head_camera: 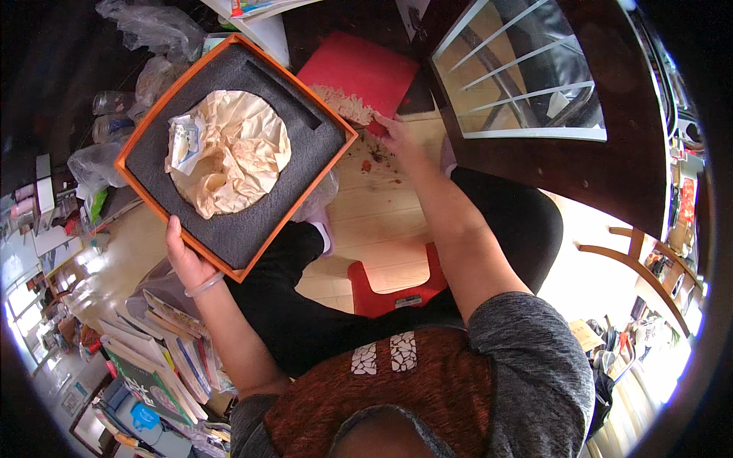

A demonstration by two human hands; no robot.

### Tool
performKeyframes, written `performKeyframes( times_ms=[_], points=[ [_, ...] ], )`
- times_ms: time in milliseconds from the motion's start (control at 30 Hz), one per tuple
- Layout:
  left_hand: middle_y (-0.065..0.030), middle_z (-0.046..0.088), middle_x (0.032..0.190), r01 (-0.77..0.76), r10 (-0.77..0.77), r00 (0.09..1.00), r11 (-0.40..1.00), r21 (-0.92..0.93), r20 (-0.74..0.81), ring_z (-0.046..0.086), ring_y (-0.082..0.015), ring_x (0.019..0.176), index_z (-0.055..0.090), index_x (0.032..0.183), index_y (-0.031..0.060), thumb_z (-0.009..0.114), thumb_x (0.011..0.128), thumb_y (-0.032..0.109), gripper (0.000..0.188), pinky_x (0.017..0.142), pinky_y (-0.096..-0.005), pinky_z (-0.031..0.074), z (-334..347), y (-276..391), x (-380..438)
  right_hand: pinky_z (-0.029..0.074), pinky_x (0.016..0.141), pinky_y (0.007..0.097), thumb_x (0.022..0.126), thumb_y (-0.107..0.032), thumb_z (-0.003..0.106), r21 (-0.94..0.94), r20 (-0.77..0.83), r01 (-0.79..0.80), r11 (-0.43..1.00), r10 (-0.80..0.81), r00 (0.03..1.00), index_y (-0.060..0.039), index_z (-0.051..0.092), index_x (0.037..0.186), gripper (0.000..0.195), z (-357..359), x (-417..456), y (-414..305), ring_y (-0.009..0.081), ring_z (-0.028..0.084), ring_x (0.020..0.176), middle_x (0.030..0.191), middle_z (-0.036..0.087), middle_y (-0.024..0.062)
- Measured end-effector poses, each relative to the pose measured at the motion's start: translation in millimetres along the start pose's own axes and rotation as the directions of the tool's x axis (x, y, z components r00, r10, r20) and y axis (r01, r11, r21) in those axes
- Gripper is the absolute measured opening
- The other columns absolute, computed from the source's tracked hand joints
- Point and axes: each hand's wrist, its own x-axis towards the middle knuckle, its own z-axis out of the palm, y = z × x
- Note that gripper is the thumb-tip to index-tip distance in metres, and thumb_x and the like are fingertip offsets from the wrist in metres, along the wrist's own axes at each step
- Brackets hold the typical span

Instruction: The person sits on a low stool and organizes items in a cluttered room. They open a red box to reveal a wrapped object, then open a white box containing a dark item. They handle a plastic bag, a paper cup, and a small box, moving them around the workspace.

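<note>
My left hand (186, 257) grips the lower edge of a square wooden-rimmed box (298, 207), its thumb on the rim. Dark grey padding (229, 243) lines the inside, with a narrow slot near one side. In the round recess sits a crumpled cream paper wrapping (246, 149), a printed label at its left. What the paper covers is hidden. Farther out, my right hand (395, 133) holds the near corner of a flat red panel (366, 68). A pale, torn, flaky patch (341, 104) runs along the panel's near side.
A dark cabinet door with a barred glass pane (521, 74) stands ajar on the right. Reddish-brown crumbs (366, 166) lie on the wooden floor. Plastic bags (154, 34) and jars (111, 103) fill the left side. A red stool (372, 295) is beneath me; books (154, 372) stand at lower left.
</note>
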Motion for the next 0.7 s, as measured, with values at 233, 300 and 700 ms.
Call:
performKeyframes(
  times_ms=[233,300,700],
  points=[
    [-0.0118,0.059,0.128,0.005,-0.003,0.999,0.999,-0.053,0.046,0.06,-0.0281,0.112,0.053,0.13,0.001,0.066,0.089,0.037,0.056,0.096,-0.0432,0.05,-3.0,-4.6,-3.5,0.056,0.091,0.0464,0.089,0.002,0.064,0.032,0.058,-0.011,0.999,0.01,0.998,-0.0069,0.051,0.128,0.042,17.8,-70.6,-64.4,0.0278,0.062,0.11,0.122,0.061,0.0103],
    [-0.0109,0.059,0.129,-0.011,0.013,0.999,0.999,-0.042,0.044,0.06,-0.0276,0.112,0.053,0.13,0.0013,0.066,0.089,0.037,0.056,0.096,-0.043,0.049,-2.8,-3.6,-7.7,0.055,0.092,0.0468,0.089,0.002,0.063,-0.029,0.069,0.021,0.999,-0.019,0.997,-0.0066,0.051,0.13,0.043,17.0,-95.9,-75.8,0.0276,0.062,0.11,0.122,0.061,0.011],
    [-0.0129,0.056,0.132,0.039,-0.04,0.999,0.995,-0.091,-0.004,0.057,-0.028,0.115,0.05,0.134,-0.0008,0.064,0.09,0.038,0.061,0.099,-0.0418,0.047,3.3,-3.9,-15.1,0.047,0.099,0.0338,0.093,-0.006,0.061,-0.495,0.285,0.25,0.832,-0.117,0.951,0.0036,0.049,0.135,0.045,-25.1,-166.1,-154.2,0.0191,0.059,0.112,0.123,0.062,0.0118]
  ],
)
